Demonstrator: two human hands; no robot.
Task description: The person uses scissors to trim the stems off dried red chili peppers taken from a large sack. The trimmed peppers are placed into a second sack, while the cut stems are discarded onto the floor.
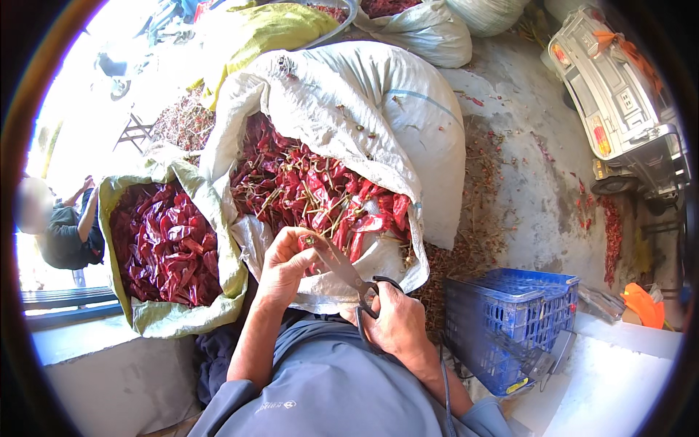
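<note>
My right hand (397,322) grips a pair of scissors (349,272) by its black handles, the blades pointing up and left. At the blade tips, my left hand (286,265) pinches the stem end of a dried red chili pepper (309,240); most of that pepper is hidden by the fingers. Just beyond both hands lies a large white woven sack (349,131), its mouth facing me and full of dried red chilies with stems (306,185). A yellow-green woven sack (180,322) stands to the left, filled with glossy dark red chilies (166,246).
A blue plastic crate (508,328) sits at my right. Stem scraps (464,218) litter the concrete floor. Farther right is a parked vehicle (606,87). Another person (68,235) is at the left, beyond the green sack. More filled sacks (426,38) stand at the back.
</note>
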